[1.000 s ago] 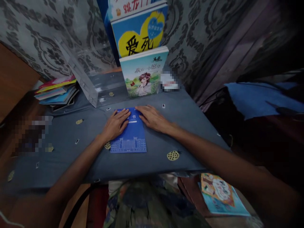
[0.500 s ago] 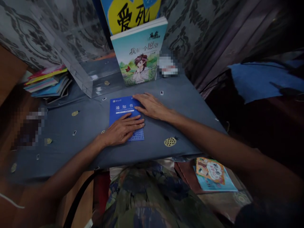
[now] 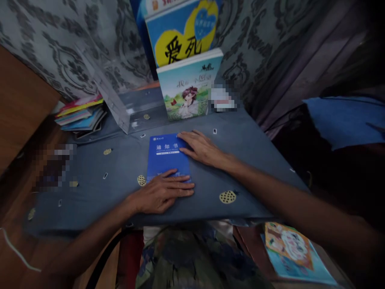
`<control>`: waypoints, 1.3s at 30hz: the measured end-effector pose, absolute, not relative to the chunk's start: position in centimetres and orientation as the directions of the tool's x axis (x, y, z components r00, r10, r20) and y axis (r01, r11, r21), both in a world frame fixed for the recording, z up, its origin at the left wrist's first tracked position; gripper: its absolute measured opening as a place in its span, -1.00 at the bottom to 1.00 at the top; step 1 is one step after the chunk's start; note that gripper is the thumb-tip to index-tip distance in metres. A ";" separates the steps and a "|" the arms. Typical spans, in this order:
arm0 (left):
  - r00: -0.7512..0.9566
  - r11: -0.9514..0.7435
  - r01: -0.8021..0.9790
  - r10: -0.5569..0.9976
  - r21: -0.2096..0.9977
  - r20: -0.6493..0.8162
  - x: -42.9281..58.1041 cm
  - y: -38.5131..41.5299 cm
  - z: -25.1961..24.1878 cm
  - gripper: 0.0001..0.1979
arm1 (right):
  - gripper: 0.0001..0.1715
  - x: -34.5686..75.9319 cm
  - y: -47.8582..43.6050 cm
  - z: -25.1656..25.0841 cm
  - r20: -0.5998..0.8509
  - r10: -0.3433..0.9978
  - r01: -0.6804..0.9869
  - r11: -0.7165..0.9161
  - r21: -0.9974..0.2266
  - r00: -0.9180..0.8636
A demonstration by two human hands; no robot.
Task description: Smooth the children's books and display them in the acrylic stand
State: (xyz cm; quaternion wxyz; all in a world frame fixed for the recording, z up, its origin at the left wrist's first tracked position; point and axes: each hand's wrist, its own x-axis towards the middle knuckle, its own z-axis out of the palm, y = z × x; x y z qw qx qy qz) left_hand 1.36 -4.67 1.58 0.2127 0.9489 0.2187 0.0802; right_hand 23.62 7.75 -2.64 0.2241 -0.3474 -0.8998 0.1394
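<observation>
Cloth-covered table [image 3: 126,160] | upright books [image 3: 188,80], far side | stacked books [image 3: 80,115], far left | blue booklet [image 3: 167,163], lying flat at table's centre | left hand [image 3: 164,192], palm down, fingers lightly spread across booklet's near end | right hand [image 3: 204,148], fingers close together, thumb apart, touching booklet's far right corner

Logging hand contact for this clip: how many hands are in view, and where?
2. The left hand lies across the lower part of the blue booklet; the right hand has fingertips at its upper right edge. No other hand shows.
</observation>
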 end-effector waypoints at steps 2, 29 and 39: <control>0.870 -0.800 0.410 0.487 0.439 0.075 1.2 -4.1 1.4 -0.51 | -0.42 23.6 7.8 -2.7 0.321 0.681 0.558 0.727 -0.399 -0.658; 0.584 -0.651 0.650 0.758 0.392 0.291 -8.0 -1.1 -0.1 -0.59 | -0.41 23.4 7.7 -2.3 0.272 0.693 0.563 0.709 -0.425 -0.667; 0.649 -0.701 0.567 0.704 0.433 0.290 -8.2 -8.5 0.9 -0.59 | -0.39 23.4 7.7 -2.2 0.247 0.701 0.569 0.697 -0.436 -0.669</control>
